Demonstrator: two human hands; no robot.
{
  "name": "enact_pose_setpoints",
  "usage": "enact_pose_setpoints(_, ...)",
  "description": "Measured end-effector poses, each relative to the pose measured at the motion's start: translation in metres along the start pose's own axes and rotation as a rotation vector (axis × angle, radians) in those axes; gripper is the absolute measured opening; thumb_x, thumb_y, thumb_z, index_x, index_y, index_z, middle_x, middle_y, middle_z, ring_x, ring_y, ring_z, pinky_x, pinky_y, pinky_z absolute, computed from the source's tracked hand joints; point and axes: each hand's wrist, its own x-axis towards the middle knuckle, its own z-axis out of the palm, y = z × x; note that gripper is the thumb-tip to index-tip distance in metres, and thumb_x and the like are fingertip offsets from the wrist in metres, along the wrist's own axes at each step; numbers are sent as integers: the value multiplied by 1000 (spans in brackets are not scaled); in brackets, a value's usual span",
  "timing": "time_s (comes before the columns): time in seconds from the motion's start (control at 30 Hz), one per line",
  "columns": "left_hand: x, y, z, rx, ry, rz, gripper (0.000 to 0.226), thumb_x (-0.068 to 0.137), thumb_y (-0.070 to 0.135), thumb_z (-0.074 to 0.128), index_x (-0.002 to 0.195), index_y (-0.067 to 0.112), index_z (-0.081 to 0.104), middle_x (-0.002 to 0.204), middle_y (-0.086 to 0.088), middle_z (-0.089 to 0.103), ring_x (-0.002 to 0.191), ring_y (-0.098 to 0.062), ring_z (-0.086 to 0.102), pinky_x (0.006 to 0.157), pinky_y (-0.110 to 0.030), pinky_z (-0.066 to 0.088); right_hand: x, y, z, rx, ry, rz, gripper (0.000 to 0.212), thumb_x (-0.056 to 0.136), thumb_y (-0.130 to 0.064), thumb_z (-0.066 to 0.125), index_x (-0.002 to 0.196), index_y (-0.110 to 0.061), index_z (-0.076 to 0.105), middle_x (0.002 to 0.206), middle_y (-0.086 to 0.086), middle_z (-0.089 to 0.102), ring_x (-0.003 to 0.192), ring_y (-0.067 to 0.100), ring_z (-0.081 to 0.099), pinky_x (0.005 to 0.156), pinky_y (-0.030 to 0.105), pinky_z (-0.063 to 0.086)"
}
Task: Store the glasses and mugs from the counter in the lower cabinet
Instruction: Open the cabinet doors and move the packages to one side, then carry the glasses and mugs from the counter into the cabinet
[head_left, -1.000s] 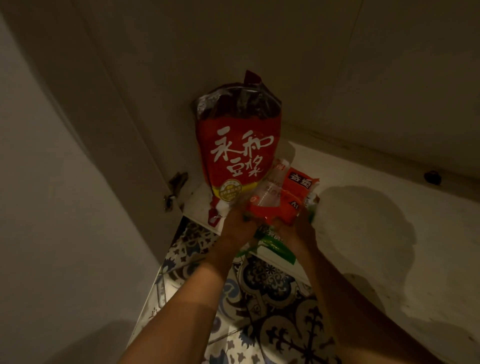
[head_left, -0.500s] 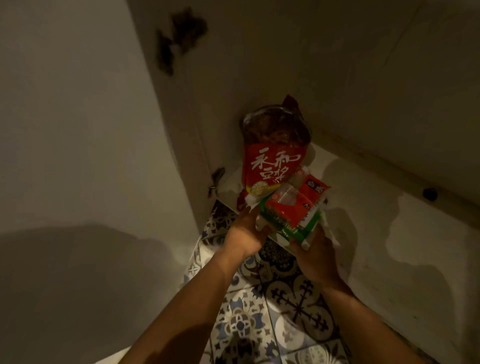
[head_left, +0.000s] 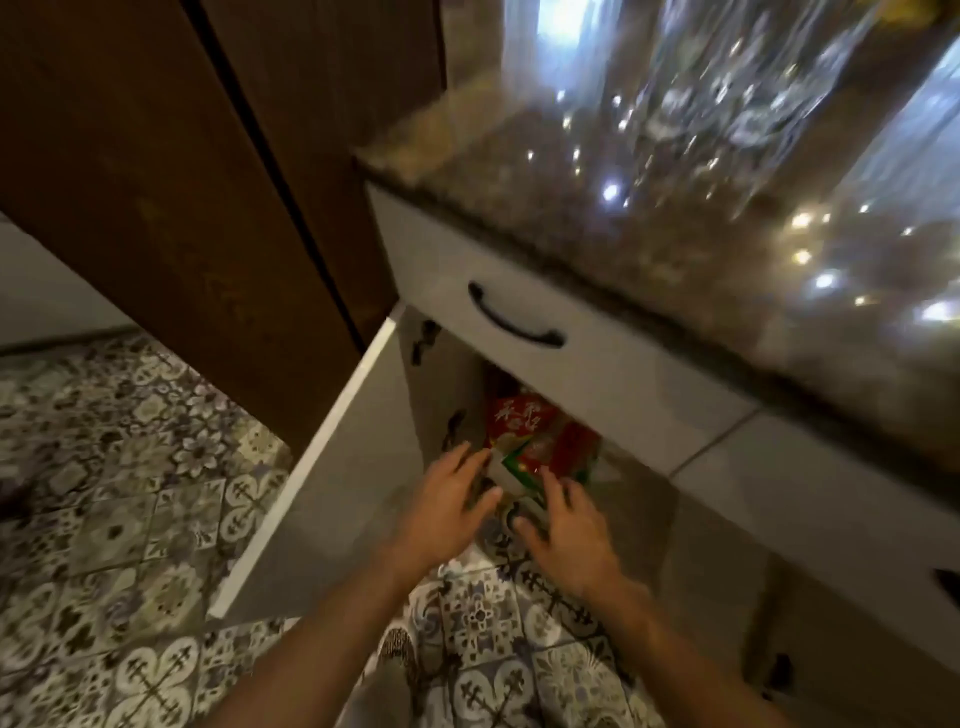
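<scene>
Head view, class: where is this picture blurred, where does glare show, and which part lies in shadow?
In the head view, the clear glassware on the speckled stone countertop is smeared into streaks with white glare spots; the open lower cabinet is dim inside, its red packets soft; the black drawer handle reads sharpest.

The glasses (head_left: 727, 88) on the counter (head_left: 519, 171) smear into streaks and glints, so I cannot tell their number or shapes, and the top edge cuts them off. The drawer front (head_left: 597, 374) hides most of the lower cabinet (head_left: 441, 374). Only the fronts of a red packet (head_left: 519, 421) and a smaller packet (head_left: 540, 460) peep out, their print too blurred to read. Whether the left hand (head_left: 447, 512) or the right hand (head_left: 566, 530) touches the packets is unclear. A dark handle (head_left: 949, 587) is cut by the right edge
</scene>
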Motion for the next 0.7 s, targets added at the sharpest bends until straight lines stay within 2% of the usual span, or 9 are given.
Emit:
enact_pose_setpoints(0.17,-56,91,-83,-104,203,6,51,99,48,55,144,24,52,144,9,51,133,-7,46,104,-16,31,-78,-31,-102,157,-1,-226,71,101,-58,41,161,-26,18,163,1,25,148,20,30,115,30,31)
enact_pose_setpoints(0.23,-73,127,-109,-170,295,-16,46,97,47,57,138,24,58,133,14,54,124,-3,50,101,-19,37,-108,-42,-147,210,39,-297,69,101,-59,39,160,-28,22,160,-5,30,140,13,40,107,21,34)
enact_pose_setpoints(0.3,-82,160,-131,-250,401,-20,42,95,48,61,130,25,64,125,11,61,118,-8,59,96,-25,48,-128,-46,-187,242,115,-355,69,100,-60,41,158,-26,27,156,-7,37,136,9,45,106,18,35)
enact_pose_setpoints(0.37,-87,193,-148,-308,477,-13,35,95,42,64,125,24,68,116,5,67,107,-9,65,86,-18,51,-139,-48,-220,283,190,-386,68,99,-59,45,156,-25,32,152,-6,42,136,9,44,108,19,36)
enact_pose_setpoints(0.47,-89,245,-171,-358,487,32,34,96,38,63,127,24,67,114,8,69,98,6,63,74,-4,46,-147,-44,-269,338,275,-410,67,99,-57,50,156,-25,35,150,-5,46,133,9,48,109,26,43)
enact_pose_setpoints(0.6,-76,297,-194,-393,476,127,35,96,40,63,129,28,65,115,14,68,97,16,60,73,-2,47,-144,-36,-322,428,389,-408,67,97,-55,55,154,-25,38,148,-2,50,132,11,50,108,37,48)
enact_pose_setpoints(0.7,-56,320,-206,-440,468,163,33,96,41,63,127,33,65,114,16,69,97,11,63,73,-5,49,-136,-27,-351,464,468,-388,65,96,-54,56,153,-27,39,148,-5,50,129,7,50,106,36,50)
